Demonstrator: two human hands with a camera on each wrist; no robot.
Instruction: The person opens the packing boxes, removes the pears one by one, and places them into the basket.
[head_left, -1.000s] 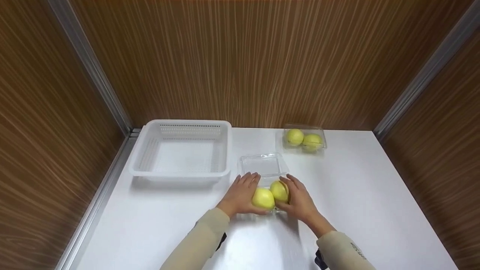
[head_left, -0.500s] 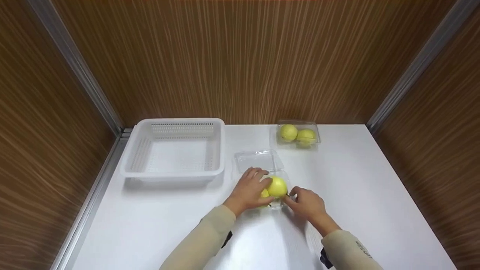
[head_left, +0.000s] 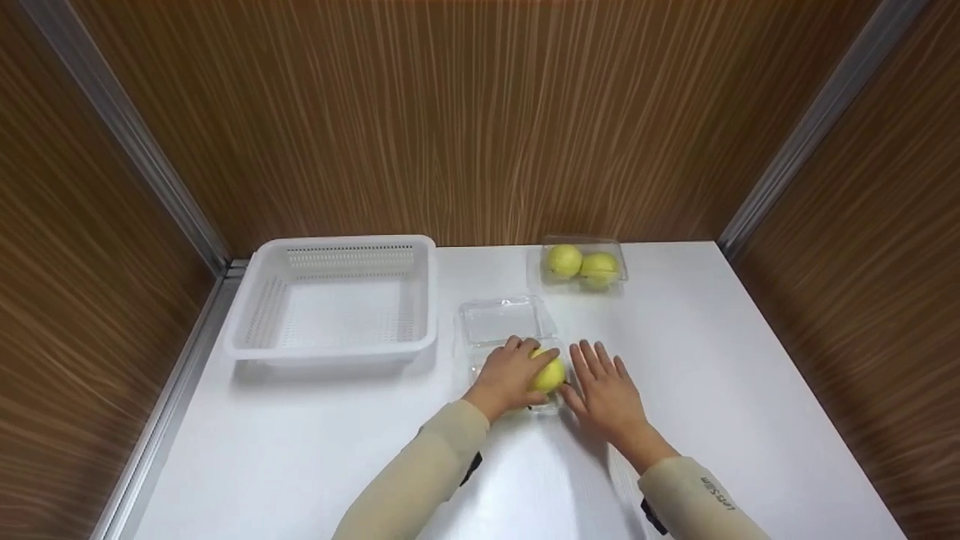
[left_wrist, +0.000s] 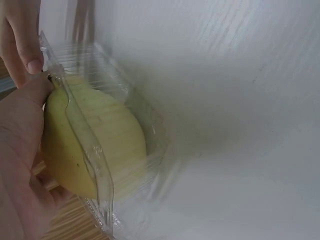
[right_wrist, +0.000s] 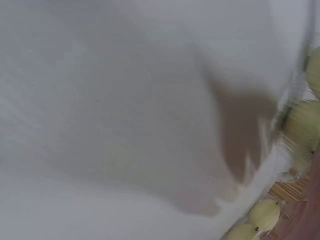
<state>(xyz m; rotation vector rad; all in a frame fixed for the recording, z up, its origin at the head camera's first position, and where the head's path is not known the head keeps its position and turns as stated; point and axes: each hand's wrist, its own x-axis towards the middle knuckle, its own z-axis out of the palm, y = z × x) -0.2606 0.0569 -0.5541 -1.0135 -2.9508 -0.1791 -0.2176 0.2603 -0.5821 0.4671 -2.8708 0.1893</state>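
In the head view, a clear plastic clamshell box [head_left: 495, 321] lies with its lid folded back, away from me. Yellow pears fill its near half, and one pear [head_left: 550, 373] shows beneath my left hand [head_left: 510, 375], whose fingers and thumb curl round it. The left wrist view shows a stemmed pear [left_wrist: 100, 140] behind the clear wall of the box, with the left thumb close to its stem. My right hand [head_left: 609, 394] is just right of the box, fingers straight and holding nothing; its fingertips also show in the left wrist view.
A white perforated plastic basket [head_left: 334, 352] stands at the back left of the white table [head_left: 300, 450]. Another clear box [head_left: 621, 255] with two yellow pears sits at the back right, against the wood-grain wall [head_left: 480, 120]. Panels enclose both sides.
My right hand has let go of a pear, drawn back to the right and straightened its fingers. My left hand has shifted right, from the left pear over to the right one.
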